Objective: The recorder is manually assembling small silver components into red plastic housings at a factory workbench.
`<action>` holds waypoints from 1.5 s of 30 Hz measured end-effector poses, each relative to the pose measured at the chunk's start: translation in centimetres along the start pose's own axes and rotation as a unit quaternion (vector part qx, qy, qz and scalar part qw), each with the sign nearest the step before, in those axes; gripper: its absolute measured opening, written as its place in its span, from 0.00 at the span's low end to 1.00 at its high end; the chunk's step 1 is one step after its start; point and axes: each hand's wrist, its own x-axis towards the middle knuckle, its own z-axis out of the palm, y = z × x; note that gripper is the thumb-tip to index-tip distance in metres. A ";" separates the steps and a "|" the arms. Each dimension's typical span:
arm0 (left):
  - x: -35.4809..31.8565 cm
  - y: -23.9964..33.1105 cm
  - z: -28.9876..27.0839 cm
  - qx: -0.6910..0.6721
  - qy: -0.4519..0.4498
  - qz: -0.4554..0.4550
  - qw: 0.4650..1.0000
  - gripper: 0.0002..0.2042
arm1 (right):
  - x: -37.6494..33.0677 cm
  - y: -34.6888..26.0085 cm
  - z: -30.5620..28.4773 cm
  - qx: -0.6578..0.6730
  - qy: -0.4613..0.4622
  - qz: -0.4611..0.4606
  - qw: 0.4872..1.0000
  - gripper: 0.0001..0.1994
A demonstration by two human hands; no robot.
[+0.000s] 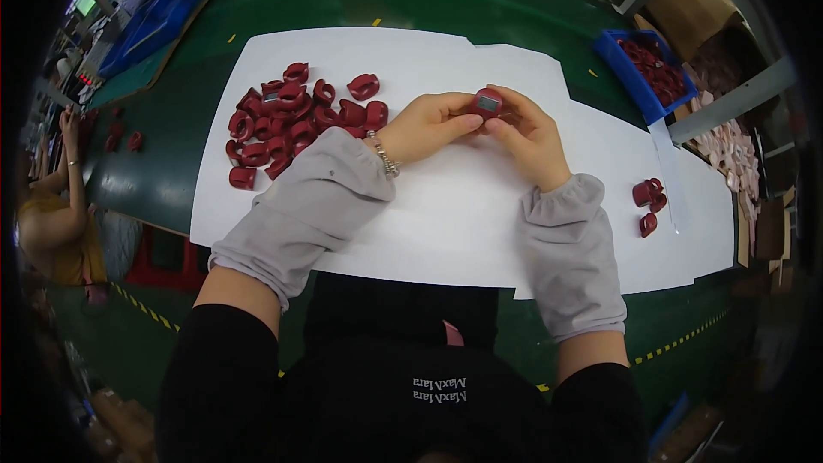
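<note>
Above the middle of the white sheet, a small dark red ring-shaped device with a grey display is pinched between my two hands. My left hand holds its left side by thumb and fingertips. From the other side, the thumb and fingers of my right hand close on it too. The display faces up toward me. Beyond my left wrist spreads a loose pile of similar red devices, partly hidden by my forearm. Several more red devices lie to the right of my right forearm.
At the far right stands a blue crate of red pieces, near a metal post and cardboard boxes. On the left, a person sits by the green table, where a few red pieces lie. A blue tray is behind.
</note>
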 end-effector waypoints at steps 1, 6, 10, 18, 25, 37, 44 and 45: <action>0.0 0.0 0.1 -0.011 -0.004 -0.003 1.000 0.17 | 0.0 0.1 0.0 0.000 0.001 -0.011 1.000 0.22; 0.1 -0.1 0.3 -0.024 -0.021 -0.007 0.999 0.17 | -0.2 0.3 -0.3 -0.051 0.013 -0.030 0.998 0.20; 0.0 -0.3 0.2 -0.001 -0.020 0.000 1.000 0.17 | -0.1 0.3 0.0 -0.026 0.014 -0.033 0.999 0.19; 0.3 -0.4 0.3 -0.011 -0.001 0.011 1.000 0.12 | 0.1 0.3 -0.3 -0.003 0.008 -0.010 1.000 0.19; 0.4 -0.4 0.3 0.007 0.002 0.005 1.000 0.12 | 0.2 0.2 -0.5 -0.034 0.004 0.002 0.999 0.20; 0.5 -0.1 0.2 -0.029 0.079 -0.046 0.995 0.13 | 0.3 -0.4 -1.6 0.116 -0.009 0.166 0.979 0.18; 0.5 0.3 -0.1 -0.024 0.083 -0.042 0.995 0.14 | 2.0 -1.3 -8.1 0.363 0.335 -0.032 0.869 0.34; 0.7 0.3 0.0 -0.002 0.079 -0.046 0.996 0.14 | 2.0 -0.4 -8.2 0.362 0.337 -0.035 0.868 0.34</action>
